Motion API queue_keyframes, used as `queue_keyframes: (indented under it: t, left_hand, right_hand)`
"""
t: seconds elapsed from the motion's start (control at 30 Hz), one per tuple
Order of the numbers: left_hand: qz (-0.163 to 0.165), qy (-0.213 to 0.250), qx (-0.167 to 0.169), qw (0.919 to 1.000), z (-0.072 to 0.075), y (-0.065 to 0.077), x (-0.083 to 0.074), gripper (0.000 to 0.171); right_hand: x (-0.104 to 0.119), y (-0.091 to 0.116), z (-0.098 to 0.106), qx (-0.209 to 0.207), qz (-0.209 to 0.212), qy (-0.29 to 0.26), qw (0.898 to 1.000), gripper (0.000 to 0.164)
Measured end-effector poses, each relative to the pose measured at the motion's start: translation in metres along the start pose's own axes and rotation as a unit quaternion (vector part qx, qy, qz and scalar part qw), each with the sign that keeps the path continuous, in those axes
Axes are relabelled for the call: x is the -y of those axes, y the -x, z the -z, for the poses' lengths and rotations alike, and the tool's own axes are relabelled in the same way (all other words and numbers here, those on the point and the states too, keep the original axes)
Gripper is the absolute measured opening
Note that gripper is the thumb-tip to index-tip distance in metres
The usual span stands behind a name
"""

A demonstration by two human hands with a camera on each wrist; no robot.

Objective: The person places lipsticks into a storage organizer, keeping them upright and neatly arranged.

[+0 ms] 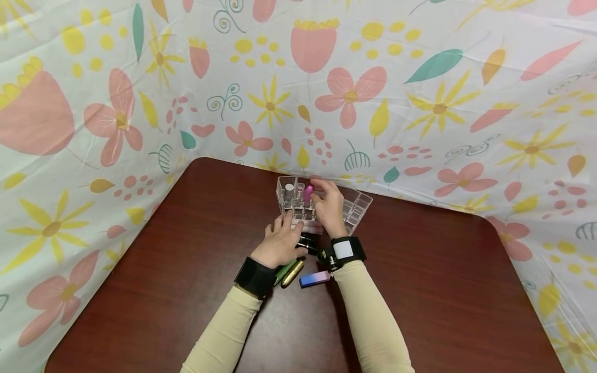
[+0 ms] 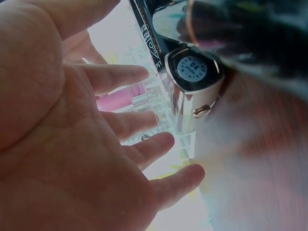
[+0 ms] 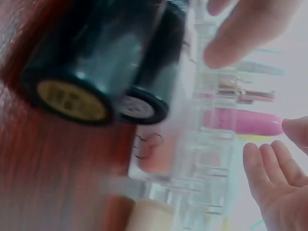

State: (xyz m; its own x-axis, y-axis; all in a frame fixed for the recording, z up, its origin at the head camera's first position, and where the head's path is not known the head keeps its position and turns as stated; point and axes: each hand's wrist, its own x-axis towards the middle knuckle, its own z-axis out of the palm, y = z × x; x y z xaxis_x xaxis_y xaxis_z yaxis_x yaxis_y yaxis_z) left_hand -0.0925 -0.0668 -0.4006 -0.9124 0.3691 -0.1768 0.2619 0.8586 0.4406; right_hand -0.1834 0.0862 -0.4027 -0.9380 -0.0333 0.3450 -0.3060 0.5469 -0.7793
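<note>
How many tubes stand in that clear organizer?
3 visible: the greyish tube at left, the slim clear tube in the middle, the pink tube by the right hand. Others may be hidden.

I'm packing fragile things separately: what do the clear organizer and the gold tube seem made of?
The organizer: probably hard, glossy plastic; its thin walls are see-through. The gold tube: metal or metal-coated plastic; its surface shines.

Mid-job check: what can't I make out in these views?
- Head view: far end of the green tube, hidden by the left hand.
- Head view: any markings on the gold tube, too small.
- Right wrist view: print on the gold label, blurred.
- Left wrist view: rest of the dark tube, cut off by the edge.
</note>
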Motion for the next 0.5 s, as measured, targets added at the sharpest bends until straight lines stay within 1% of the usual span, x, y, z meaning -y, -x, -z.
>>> queue_keyframes:
  t: [0.1,0.17,0.23,0.3,0.37,0.43,0.5]
  left_hand:
    - [-0.002,0.009,0.003,1.0000,-0.001,0.000,0.001,0.072]
    - [-0.008,0.015,0.003,0.9999,0.000,0.000,0.001,0.072]
    - [-0.021,0.018,-0.009,0.9996,0.002,-0.001,0.001,0.070]
    - [-0.049,0.013,-0.042,0.9979,0.007,-0.002,0.001,0.065]
    - [-0.084,0.011,-0.087,0.9926,0.014,-0.002,0.001,0.059]
    - [-0.117,0.006,-0.136,0.9837,0.023,0.001,0.001,0.053]
    - [-0.142,0.009,-0.176,0.9739,0.033,0.004,-0.001,0.049]
  right_hand:
    - [0.004,0.008,0.009,0.000,-0.007,-0.022,1.000,0.033]
    - [0.007,0.015,0.017,-0.001,-0.020,-0.035,0.999,0.030]
    - [0.009,0.025,0.027,-0.002,-0.025,-0.046,0.999,0.027]
    - [0.012,0.034,0.037,-0.006,-0.021,-0.054,0.998,0.024]
    - [0.016,0.043,0.047,-0.008,-0.009,-0.055,0.998,0.022]
    - [0.019,0.050,0.058,-0.011,0.000,-0.051,0.999,0.020]
    - [0.022,0.055,0.069,-0.013,0.009,-0.032,0.999,0.019]
